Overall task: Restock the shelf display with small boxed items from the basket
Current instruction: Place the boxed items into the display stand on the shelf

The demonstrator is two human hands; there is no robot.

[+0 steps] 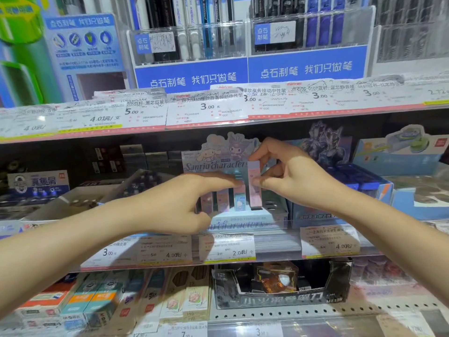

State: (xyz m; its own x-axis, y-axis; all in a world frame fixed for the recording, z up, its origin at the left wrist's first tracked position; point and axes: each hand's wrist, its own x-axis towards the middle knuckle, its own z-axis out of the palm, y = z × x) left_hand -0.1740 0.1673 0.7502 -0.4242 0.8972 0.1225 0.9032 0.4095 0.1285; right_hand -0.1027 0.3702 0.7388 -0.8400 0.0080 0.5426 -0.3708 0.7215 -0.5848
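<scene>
Stationery shelving fills the view, its rails lined with price tags (209, 108), as a pastel character display tray (243, 218) on the middle shelf is restocked. A slim pink box (254, 184) is held upright over the right end of the tray's front row, pinched by the thumb and fingers of the right hand (286, 176). The left hand (179, 203) is reached in from the left, fingers extended and not gripping anything, its fingertips (239, 183) laid against the tops of the boxes already standing (233, 199) in the row. The basket is not seen. The box appears partly seated, and the slot beside its neighbours looks narrow; if it is pressed down at a tilt, the adjoining boxes could be toppled like dominoes, or the light cardboard tray could be pushed back toward the far wall. A slackened pinch could also let the box drop behind the row.
</scene>
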